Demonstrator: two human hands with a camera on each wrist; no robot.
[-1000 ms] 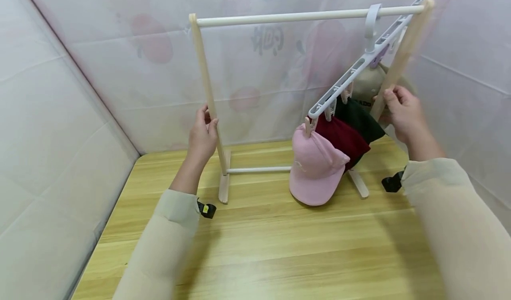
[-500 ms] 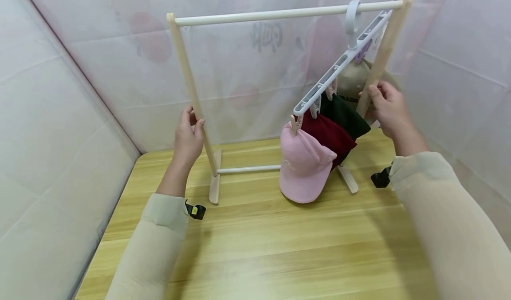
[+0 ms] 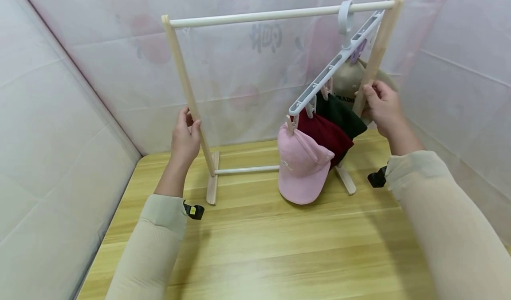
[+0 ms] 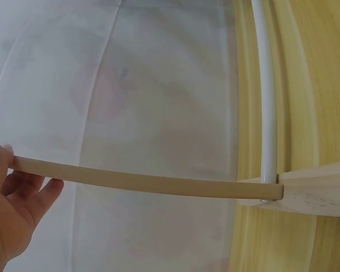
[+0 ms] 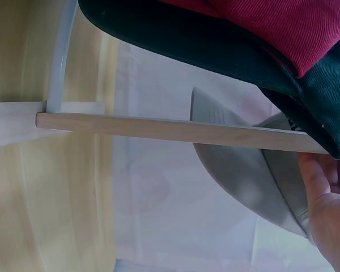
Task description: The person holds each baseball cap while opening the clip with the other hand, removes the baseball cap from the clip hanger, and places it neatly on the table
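Observation:
A small wooden rack [image 3: 187, 87] with a white top bar [image 3: 263, 13] stands on the table. My left hand [image 3: 186, 131] grips its left post [image 4: 147, 182] at mid-height. My right hand [image 3: 377, 102] grips the right post [image 3: 369, 69], also seen as the post [image 5: 175, 129] in the right wrist view. A white clip hanger [image 3: 327, 76] hangs slanted from the bar near the right end. Clipped to it are a pink cap [image 3: 303, 167], a maroon cap [image 3: 325, 133], a dark green cap [image 3: 343, 113] and a beige cap [image 3: 349, 80]. The pink cap's crown touches the table.
The wooden table [image 3: 279, 246] is enclosed by white sheet walls [image 3: 60, 113] at the left, back and right. A white lower rail [image 3: 245, 170] joins the rack's two feet [image 3: 211, 189]. Black wrist straps [image 3: 194, 211] show at both sleeves.
With both hands on its posts, the rack has slid to the left across the table, and the hanger and caps have moved with it.

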